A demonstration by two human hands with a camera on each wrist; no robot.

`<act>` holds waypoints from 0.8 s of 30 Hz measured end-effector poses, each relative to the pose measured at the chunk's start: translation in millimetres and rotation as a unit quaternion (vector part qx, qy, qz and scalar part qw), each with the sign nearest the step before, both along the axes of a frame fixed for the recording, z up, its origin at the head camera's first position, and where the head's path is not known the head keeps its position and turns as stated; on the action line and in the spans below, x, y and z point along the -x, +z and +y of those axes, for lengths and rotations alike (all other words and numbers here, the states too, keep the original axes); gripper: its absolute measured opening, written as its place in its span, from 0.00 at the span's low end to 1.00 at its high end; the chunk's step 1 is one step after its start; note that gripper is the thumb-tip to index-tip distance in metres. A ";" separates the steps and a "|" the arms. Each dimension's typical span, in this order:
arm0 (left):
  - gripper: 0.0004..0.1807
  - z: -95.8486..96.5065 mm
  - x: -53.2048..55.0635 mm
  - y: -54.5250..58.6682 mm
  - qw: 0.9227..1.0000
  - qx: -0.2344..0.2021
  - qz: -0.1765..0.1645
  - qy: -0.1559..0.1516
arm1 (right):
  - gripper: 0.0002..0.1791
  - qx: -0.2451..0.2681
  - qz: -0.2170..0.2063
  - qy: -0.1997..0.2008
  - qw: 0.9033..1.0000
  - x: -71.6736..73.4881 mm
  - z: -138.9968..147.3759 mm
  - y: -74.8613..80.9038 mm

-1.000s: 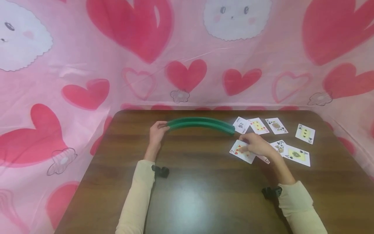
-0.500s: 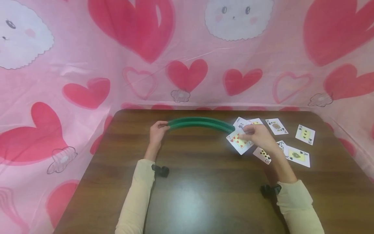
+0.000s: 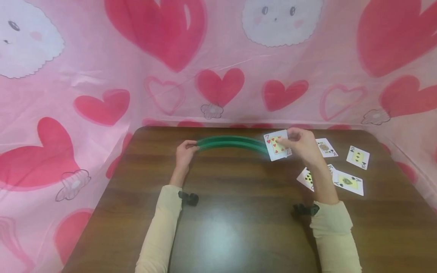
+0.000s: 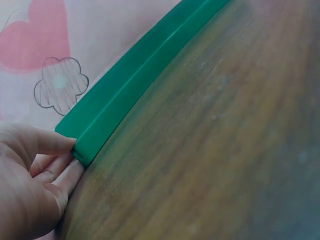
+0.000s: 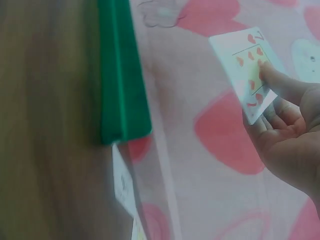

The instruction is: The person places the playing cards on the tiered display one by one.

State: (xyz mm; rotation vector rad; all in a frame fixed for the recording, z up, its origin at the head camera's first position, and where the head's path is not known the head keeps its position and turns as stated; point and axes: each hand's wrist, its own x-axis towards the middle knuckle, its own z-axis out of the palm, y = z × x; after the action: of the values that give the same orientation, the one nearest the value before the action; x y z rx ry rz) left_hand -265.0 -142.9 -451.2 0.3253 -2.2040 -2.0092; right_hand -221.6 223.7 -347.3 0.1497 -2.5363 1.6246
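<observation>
A long curved green card holder (image 3: 232, 141) stands on the wooden table near its back edge. Its left end is pinched by my left hand (image 3: 184, 153), thumb and fingers at the tip in the left wrist view. Raised over the holder's right end, my right hand (image 3: 302, 144) grips a seven of hearts playing card (image 3: 275, 146) between thumb and fingers, face toward me. The right wrist view shows this card well above the green holder (image 5: 122, 75). In the head view the card and hand cover the holder's right end and the cards behind.
Several playing cards lie face up at the right: a ten of spades (image 3: 306, 177), an ace of spades (image 3: 348, 182), a face card (image 3: 326, 147) and another spotted card (image 3: 357, 157). A pink heart-patterned cloth (image 3: 218, 57) hangs behind the wooden table (image 3: 239, 212).
My right hand has picked the seven of hearts up from the table and carried it up and back to the holder's right end. The left hand and the holder have stayed in place.
</observation>
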 end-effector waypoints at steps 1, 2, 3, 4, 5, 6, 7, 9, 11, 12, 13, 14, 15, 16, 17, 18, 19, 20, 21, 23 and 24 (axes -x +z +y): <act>0.11 0.1 -0.1 0.3 1.000 0.001 0.002 0.000 | 0.18 0.014 0.004 0.001 1.000 1.0 -2.6 2.4; 0.11 0.2 -0.3 0.7 1.000 0.001 0.004 0.001 | 0.18 0.032 0.008 0.002 0.999 2.2 -5.1 4.6; 0.11 0.4 -0.5 1.0 1.000 0.002 0.005 0.001 | 0.18 0.047 0.011 0.001 0.999 3.3 -7.4 6.6; 0.11 0.5 -0.7 1.4 1.000 0.003 0.006 0.001 | 0.18 0.068 0.011 0.003 0.998 4.5 -9.7 8.5; 0.10 0.5 -1.0 1.7 1.000 0.004 0.005 0.002 | 0.18 0.084 0.010 0.001 0.996 5.4 -12.1 10.6; 0.10 0.5 -1.1 2.0 1.000 0.004 0.003 0.001 | 0.18 0.093 0.010 -0.002 0.996 6.0 -14.5 12.7; 0.10 0.4 -1.2 2.3 1.000 0.005 0.000 0.002 | 0.18 0.109 0.009 -0.003 0.994 6.7 -16.9 14.6; 0.10 0.1 -1.0 2.6 1.000 0.006 -0.003 0.001 | 0.17 0.148 0.015 0.000 0.989 8.8 -22.2 18.2; 0.10 0.3 -0.7 2.9 1.000 0.009 -0.004 0.002 | 0.16 0.193 0.025 0.009 0.981 10.3 -27.4 21.4; 0.10 0.2 -0.4 2.7 1.000 0.009 -0.002 0.004 | 0.15 0.222 0.029 0.015 0.975 11.4 -30.5 22.8; 0.10 0.2 -0.3 2.6 1.000 0.011 -0.001 0.006 | 0.15 0.250 0.036 0.022 0.967 12.5 -33.6 23.9; 0.10 0.0 0.1 2.2 1.000 0.012 -0.001 0.007 | 0.14 0.269 0.041 0.026 0.962 13.4 -36.5 24.8; 0.10 -0.1 0.3 1.6 1.000 0.013 -0.001 0.008 | 0.13 0.288 0.046 0.030 0.956 14.3 -39.4 25.4; 0.10 -0.1 0.5 0.8 1.000 0.014 -0.001 0.009 | 0.13 0.299 0.051 0.031 0.952 14.9 -42.0 25.9; 0.10 0.0 0.7 -0.1 1.000 0.015 -0.002 0.010 | 0.12 0.310 0.055 0.032 0.949 15.7 -44.5 26.2; 0.10 0.2 0.8 -1.1 1.000 0.016 -0.004 0.009 | 0.12 0.319 0.060 0.031 0.945 16.6 -46.8 26.2; 0.10 0.5 0.8 -1.9 1.000 0.019 -0.005 0.010 | 0.12 0.320 0.065 0.031 0.945 17.4 -48.6 25.9; 0.10 0.8 1.0 -2.6 1.000 0.020 -0.005 0.010 | 0.13 0.321 0.068 0.031 0.944 18.4 -50.3 25.7; 0.10 1.4 0.9 -2.7 1.000 0.022 -0.003 0.011 | 0.13 0.324 0.071 0.032 0.943 19.5 -52.3 25.7; 0.10 2.2 0.6 -3.2 1.000 0.024 -0.001 0.015 | 0.14 0.331 0.072 0.028 0.940 21.9 -56.0 24.9; 0.09 2.5 0.5 -3.6 1.000 0.026 0.000 0.017 | 0.14 0.334 0.075 0.024 0.939 22.8 -57.9 24.6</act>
State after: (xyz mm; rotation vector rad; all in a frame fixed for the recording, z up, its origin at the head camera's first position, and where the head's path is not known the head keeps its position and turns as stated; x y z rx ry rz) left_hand -265.5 -140.3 -454.8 0.3539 -2.2305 -1.9320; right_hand -244.5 165.8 -322.7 0.2512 -1.7557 2.2824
